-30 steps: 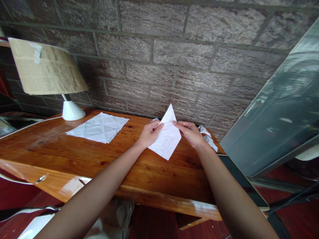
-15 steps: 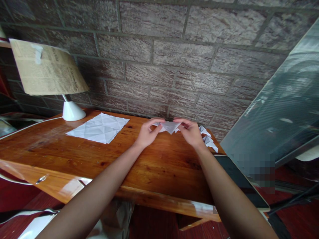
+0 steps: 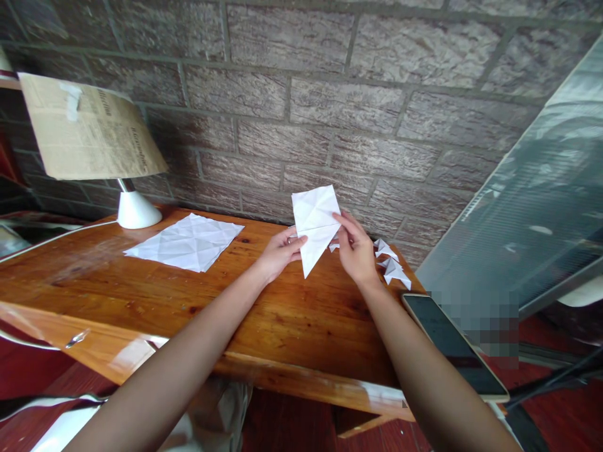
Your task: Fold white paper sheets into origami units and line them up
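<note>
A white piece of folded paper (image 3: pixel 316 220), creased and kite-like with a point at the bottom, is held up above the far side of the wooden table (image 3: pixel 292 326). My left hand (image 3: pixel 281 251) pinches its lower left edge, thumb lying on the front face. On the right edge, my right hand (image 3: pixel 355 248) touches the paper with its fingers, the index finger resting on the front. Just beyond my right hand lie small folded paper pieces (image 3: pixel 394 271). Another bit of white paper is partly hidden between my hands.
Creased white sheets (image 3: pixel 186 242) lie at the table's left, near a lamp (image 3: pixel 136 210) with a newsprint shade. A tablet (image 3: pixel 455 345) sits at the right edge. The brick wall (image 3: pixel 264 150) rises right behind the table, and a translucent panel (image 3: pixel 527 188) stands to the right.
The paper was a flat triangle seen nearly edge-on, held at both ends. Now it is tilted up with its broad face showing, and both hands have shifted their grip along its sides.
</note>
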### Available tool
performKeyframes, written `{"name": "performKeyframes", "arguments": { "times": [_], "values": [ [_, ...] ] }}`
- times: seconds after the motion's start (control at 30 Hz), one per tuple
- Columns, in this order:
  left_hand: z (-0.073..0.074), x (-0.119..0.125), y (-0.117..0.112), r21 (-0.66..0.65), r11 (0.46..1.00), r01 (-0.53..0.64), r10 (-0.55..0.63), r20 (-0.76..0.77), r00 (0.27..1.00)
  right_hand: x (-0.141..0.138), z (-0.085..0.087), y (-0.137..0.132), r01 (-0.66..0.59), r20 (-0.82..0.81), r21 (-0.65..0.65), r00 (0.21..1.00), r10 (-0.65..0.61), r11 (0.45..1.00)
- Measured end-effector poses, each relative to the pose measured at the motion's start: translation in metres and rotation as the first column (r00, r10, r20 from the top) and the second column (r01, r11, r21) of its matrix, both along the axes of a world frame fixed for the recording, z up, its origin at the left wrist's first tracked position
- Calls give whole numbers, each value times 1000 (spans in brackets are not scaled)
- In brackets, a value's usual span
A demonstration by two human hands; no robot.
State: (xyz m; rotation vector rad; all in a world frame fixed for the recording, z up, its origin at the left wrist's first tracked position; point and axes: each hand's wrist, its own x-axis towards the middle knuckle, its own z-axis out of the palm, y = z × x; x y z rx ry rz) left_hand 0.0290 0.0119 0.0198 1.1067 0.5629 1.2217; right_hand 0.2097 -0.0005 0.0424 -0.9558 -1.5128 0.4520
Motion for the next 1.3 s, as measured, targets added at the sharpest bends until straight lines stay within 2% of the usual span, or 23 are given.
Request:
{"name": "performKeyframes", "arguments": {
  "times": [0.07, 0.17, 0.33, 0.63, 0.9, 1.3],
  "values": [
    [-2, -1, 2, 8, 999, -45, 45, -7, 999, -2, 1, 1, -71, -120, -105, 991, 58, 992],
    [-3, 0, 4, 30, 996, -87, 88, -17, 996, -6, 4, 2, -121, -276, -223, 960, 57, 967],
    [-2, 1, 3, 62, 992, -111, 114, -47, 992, -9, 7, -2, -214, -350, -330, 932, 92, 919],
    [-2, 0, 3, 100, 989, -109, 115, -53, 992, -9, 7, -5, -286, -349, -347, 923, 160, 893],
    [-1, 1, 2, 112, 991, -76, 81, -42, 996, -9, 7, -5, -240, -337, -336, 933, 122, 911],
    [1, 1, 0, 96, 990, -103, 108, -43, 993, -9, 9, -6, -278, -385, -352, 913, 133, 894]
  ]
}}
